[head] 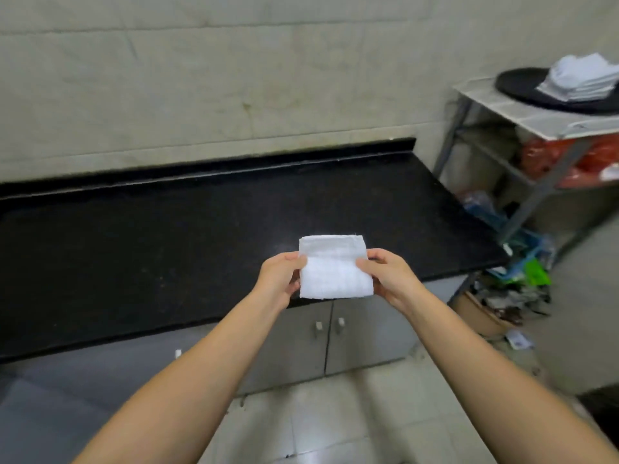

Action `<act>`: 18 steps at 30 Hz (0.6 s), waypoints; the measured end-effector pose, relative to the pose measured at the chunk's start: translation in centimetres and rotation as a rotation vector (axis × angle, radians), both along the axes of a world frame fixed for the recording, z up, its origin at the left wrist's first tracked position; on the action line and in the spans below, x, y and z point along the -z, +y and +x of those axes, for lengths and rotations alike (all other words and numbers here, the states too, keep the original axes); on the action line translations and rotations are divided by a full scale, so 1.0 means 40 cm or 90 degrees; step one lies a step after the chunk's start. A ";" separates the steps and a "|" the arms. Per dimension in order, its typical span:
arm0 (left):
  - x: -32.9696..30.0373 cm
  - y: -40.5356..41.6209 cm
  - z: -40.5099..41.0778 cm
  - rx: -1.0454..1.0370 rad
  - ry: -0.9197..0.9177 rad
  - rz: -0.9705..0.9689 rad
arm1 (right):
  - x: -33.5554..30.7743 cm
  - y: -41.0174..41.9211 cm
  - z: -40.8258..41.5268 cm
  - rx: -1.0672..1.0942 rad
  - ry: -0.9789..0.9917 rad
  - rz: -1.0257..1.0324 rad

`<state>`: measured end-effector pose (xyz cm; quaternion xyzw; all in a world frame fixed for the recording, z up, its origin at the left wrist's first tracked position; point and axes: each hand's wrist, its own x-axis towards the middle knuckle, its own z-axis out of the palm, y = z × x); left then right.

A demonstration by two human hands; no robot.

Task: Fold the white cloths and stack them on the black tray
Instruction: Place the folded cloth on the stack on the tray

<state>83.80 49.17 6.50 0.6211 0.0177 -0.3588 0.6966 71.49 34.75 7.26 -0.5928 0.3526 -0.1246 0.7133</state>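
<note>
**Folded white cloth held in both hands above the black counter**

A small folded white terry cloth (336, 267), roughly square, is held up between the two hands over the front edge of a long black speckled stone countertop (167, 236). The left hand (279, 279) pinches the cloth's left edge, thumb on the upper face and the other fingers tucked behind it. The right hand (388, 274) pinches the right edge the same way, thumb on top and fingers curled underneath. The cloth looks to be clear of the counter surface, its far edge slightly higher than the near one.

Well apart, at the upper right, a round black tray (522, 87) sits on a pale tiled shelf with a grey metal frame (495, 98). A stack of folded white cloths (579, 80) rests on the tray's right part, somewhat blurred.

Below the counter are grey cabinet doors with small metal knobs (368, 333). To the right of the counter, on the floor, lies a heap of coloured bags and scraps (516, 279). Red-orange bags (549, 155) fill the lower level of the shelf frame.
</note>
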 end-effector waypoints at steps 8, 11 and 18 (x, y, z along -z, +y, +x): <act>-0.016 -0.658 -0.332 0.140 0.022 -0.061 | -0.075 -0.554 -0.408 0.141 0.032 -0.090; -0.056 -0.880 -0.445 0.171 0.030 -0.087 | -0.132 -0.755 -0.523 0.177 0.058 -0.147; -0.198 -1.245 -0.414 0.192 -0.097 -0.135 | -0.245 -1.116 -0.511 0.178 -0.012 -0.206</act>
